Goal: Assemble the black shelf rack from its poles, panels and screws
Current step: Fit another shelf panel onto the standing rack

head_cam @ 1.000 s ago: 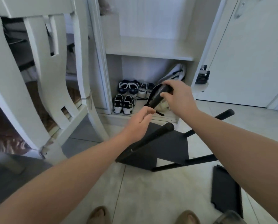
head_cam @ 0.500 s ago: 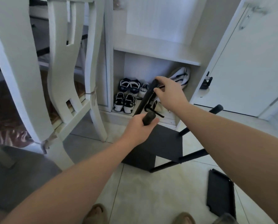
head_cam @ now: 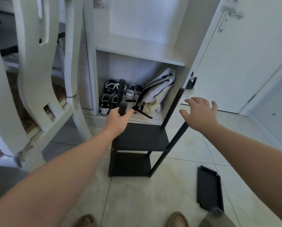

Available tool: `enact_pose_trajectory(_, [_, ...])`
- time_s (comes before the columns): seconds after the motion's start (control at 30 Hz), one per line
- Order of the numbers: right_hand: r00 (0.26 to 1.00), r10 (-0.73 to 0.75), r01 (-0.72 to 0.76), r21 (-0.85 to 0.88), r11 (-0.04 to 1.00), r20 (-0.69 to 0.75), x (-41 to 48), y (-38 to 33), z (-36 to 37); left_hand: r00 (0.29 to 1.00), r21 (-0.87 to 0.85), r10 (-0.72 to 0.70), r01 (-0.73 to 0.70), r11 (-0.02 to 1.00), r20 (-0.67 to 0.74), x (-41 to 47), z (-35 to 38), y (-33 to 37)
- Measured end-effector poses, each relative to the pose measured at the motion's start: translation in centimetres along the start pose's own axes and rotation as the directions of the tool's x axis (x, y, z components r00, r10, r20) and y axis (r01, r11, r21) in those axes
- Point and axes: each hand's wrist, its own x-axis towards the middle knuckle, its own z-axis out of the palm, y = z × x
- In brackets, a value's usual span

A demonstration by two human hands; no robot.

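With two panels on it, my shelf rack [head_cam: 140, 138] stands on the floor [head_cam: 137, 202] by the shoe cupboard [head_cam: 137, 49], my left hand [head_cam: 117, 120] gripping a pole [head_cam: 123, 106], my right hand [head_cam: 199, 112] spread and empty, and a third panel [head_cam: 209, 189] lying unmounted.

Dim, cool, even light; source out of view. Brightest on the door [head_cam: 243, 71] to my right. The shelf rack [head_cam: 142, 136] reads near-black, little detail. The chair [head_cam: 35, 89] on my left bows, slightly blurred.

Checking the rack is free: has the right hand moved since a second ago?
Yes. The right hand has gone rightward, from in front of the bag to in front of the door, fingers spread.
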Motion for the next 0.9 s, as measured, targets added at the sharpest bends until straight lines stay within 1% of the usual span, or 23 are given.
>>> enact_pose_trajectory(0.03, [0.998, 0.052, -0.053, 0.033, 0.998, 0.02, -0.1, 0.9, 0.5, 1.0, -0.015, -0.015, 0.015, 1.0, 0.001, -0.1, 0.1, -0.4])
enact_pose_trajectory(0.07, [0.993, 0.106, -0.111, 0.118, 0.987, 0.047, -0.2, 1.7, 1.0, 1.0, -0.028, -0.024, 0.024, 0.999, 0.005, -0.2, 0.2, -0.7])
enact_pose_trajectory(0.1, [0.984, 0.155, -0.171, 0.243, 0.955, 0.083, -0.3, 2.2, 1.4, 1.0, -0.034, -0.022, 0.022, 0.999, 0.015, -0.2, 0.3, -0.8])
enact_pose_trajectory(0.17, [0.962, 0.215, -0.27, 0.485, 0.832, 0.166, -0.3, 3.0, 2.3, 0.999, -0.032, -0.014, 0.015, 0.999, 0.049, -0.1, 0.6, -0.9])
enact_pose_trajectory(0.2, [0.951, 0.234, -0.309, 0.559, 0.77, 0.203, -0.3, 3.3, 2.9, 0.998, -0.024, -0.02, 0.022, 0.999, 0.067, 0.1, 0.7, -0.8])
enact_pose_trajectory(0.27, [0.935, 0.246, -0.353, 0.63, 0.691, 0.254, -0.2, 3.8, 3.9, 0.996, -0.016, -0.035, 0.036, 0.999, 0.088, 0.7, 0.8, -0.4])
enact_pose_trajectory(0.37, [0.928, 0.212, -0.37, 0.681, 0.632, 0.306, 0.2, 4.2, 5.6, 0.996, 0.011, -0.071, 0.07, 0.997, 0.059, 1.5, 1.2, -0.3])
enact_pose_trajectory(0.5, [0.939, 0.114, -0.325, 0.734, 0.596, 0.323, 0.5, 5.2, 8.6, 0.995, 0.119, -0.096, 0.099, 0.988, -0.035, 2.0, 1.6, -0.6])
enact_pose_trajectory(0.57, [0.939, 0.099, -0.324, 0.755, 0.57, 0.329, 0.6, 5.5, 10.4, 0.994, 0.203, -0.101, 0.107, 0.973, -0.042, 2.2, 1.4, -1.0])
enact_pose_trajectory(0.63, [0.937, 0.099, -0.33, 0.762, 0.557, 0.334, 0.4, 5.6, 12.2, 0.992, 0.316, -0.128, 0.126, 0.94, -0.013, 2.3, 1.1, -1.6])
enact_pose_trajectory(0.7, [0.935, 0.101, -0.336, 0.759, 0.558, 0.34, 0.1, 5.6, 13.9, 0.979, 0.412, -0.199, 0.167, 0.896, 0.034, 2.3, 1.2, -2.4])
enact_pose_trajectory(0.77, [0.93, 0.091, -0.343, 0.751, 0.564, 0.356, 0.0, 5.5, 15.2, 0.95, 0.465, -0.31, 0.254, 0.848, 0.046, 2.3, 1.4, -3.7])
enact_pose_trajectory(0.83, [0.923, 0.075, -0.347, 0.731, 0.588, 0.378, -0.5, 5.3, 16.2, 0.913, 0.464, -0.407, 0.365, 0.807, -0.012, 2.2, 1.9, -4.7])
enact_pose_trajectory(0.9, [0.928, 0.08, -0.337, 0.725, 0.6, 0.364, -1.1, 5.0, 17.1, 0.901, 0.445, -0.428, 0.414, 0.794, -0.074, 2.4, 2.2, -5.1])
